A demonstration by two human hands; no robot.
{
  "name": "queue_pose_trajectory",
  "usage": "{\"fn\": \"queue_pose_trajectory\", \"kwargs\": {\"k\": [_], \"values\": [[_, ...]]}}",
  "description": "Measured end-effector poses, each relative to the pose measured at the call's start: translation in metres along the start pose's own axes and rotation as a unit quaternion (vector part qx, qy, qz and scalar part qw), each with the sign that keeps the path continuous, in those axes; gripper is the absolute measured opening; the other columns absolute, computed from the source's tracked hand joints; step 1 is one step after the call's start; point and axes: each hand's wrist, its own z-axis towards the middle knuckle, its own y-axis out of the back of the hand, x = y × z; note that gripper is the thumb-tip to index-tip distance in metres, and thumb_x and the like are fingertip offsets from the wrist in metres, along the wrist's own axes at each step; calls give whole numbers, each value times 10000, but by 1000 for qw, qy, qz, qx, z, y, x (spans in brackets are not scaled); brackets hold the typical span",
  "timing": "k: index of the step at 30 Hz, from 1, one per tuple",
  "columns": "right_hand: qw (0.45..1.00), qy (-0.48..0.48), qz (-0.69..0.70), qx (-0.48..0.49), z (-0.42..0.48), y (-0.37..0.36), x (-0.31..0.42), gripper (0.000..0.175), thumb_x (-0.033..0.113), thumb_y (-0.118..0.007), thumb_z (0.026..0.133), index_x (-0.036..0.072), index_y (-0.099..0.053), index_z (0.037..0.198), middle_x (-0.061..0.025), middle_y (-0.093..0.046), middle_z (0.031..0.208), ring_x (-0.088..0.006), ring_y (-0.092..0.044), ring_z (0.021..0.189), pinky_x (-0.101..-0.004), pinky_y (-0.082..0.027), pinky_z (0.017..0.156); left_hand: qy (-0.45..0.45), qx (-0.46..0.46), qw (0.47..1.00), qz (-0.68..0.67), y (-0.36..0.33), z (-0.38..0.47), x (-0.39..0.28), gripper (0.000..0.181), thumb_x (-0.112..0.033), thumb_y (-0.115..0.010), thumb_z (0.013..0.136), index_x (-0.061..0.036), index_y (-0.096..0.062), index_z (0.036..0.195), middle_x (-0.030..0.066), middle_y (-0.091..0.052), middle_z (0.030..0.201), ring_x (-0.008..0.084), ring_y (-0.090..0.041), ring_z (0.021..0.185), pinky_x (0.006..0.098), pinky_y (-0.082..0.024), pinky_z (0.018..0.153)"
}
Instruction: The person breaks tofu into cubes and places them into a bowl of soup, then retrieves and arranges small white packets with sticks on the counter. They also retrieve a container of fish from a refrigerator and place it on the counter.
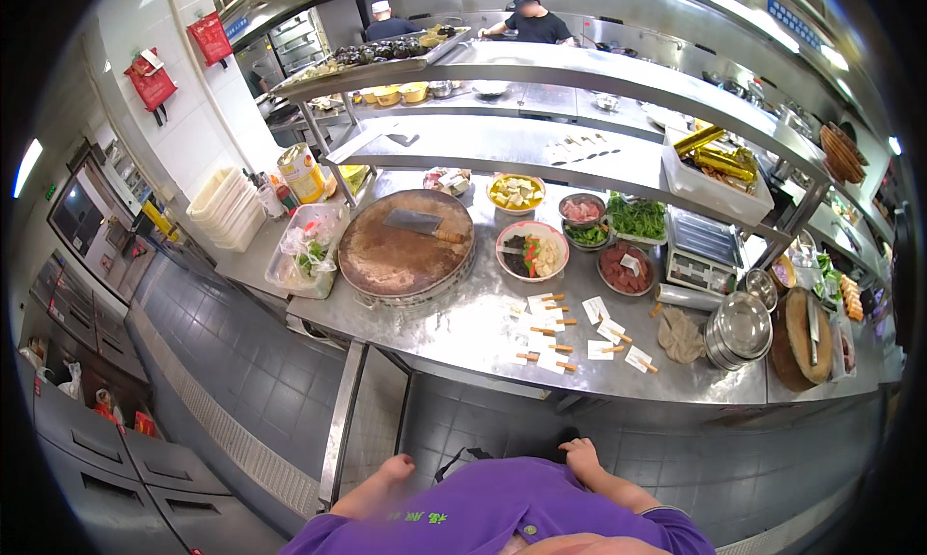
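Observation:
My left hand point(397, 468) hangs low beside the open cabinet door point(369, 403), fingers curled; whether it holds anything does not show. My right hand point(581, 456) is at the front of my body, below the counter edge, its fingers partly bent and their tips hard to make out. Beyond, on the steel counter point(434, 338), a cleaver point(413, 221) lies on a round wooden chopping block point(391, 265). Paper slips with wooden clips point(558, 347) lie to the right, in front of a bowl of sorted ingredients point(533, 251) and a bowl of dark red meat point(626, 268).
Steel shelves point(507, 139) span the counter's back. At right are a scale point(701, 258), stacked steel bowls point(739, 330) and a second block point(797, 345) with a knife. A plastic bin point(308, 251) stands left. Two people point(539, 23) are beyond the shelves.

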Motion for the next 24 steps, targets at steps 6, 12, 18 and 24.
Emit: {"fn": "queue_pose_trajectory", "kwargs": {"k": [6, 12, 18, 24], "values": [[999, -46, -11, 8, -20, 53, 1, 234, 149, -681, 724, 93, -737, 944, 9, -657, 1115, -213, -603, 1009, -373, -442, 887, -29, -38, 998, -34, -38, 22, 38, 383, -272, -611, 871, -46, -669, 1175, 145, -714, 1042, 256, -699, 911, 383, -558, 791], [971, -151, 184, 13, -67, 150, 11, 242, 249, -744, 762, 105, -694, 950, -64, -697, 988, -268, -680, 870, -390, -552, 737, 139, -89, 952, -259, -80, 50, 137, 336, -243, -578, 899, -63, -657, 1171, 123, -693, 963, 257, -653, 870, 421, -518, 715], [902, -334, 268, -58, 12, 233, -52, 295, 259, -667, 812, -18, -615, 723, -156, -599, 632, -212, -573, 573, -390, -459, 560, 149, 29, 974, -168, -52, -69, 21, 319, -258, -583, 890, -52, -671, 1118, 148, -704, 948, 308, -683, 866, 436, -543, 746], [605, -210, 654, -403, 183, 339, -129, 172, 219, -571, 925, 60, -615, 876, -30, -629, 749, -115, -552, 582, -293, -446, 526, 112, -7, 974, -197, -56, -18, 13, 286, -231, -565, 896, -40, -672, 1081, 121, -684, 837, 260, -658, 729, 393, -529, 628]]}}
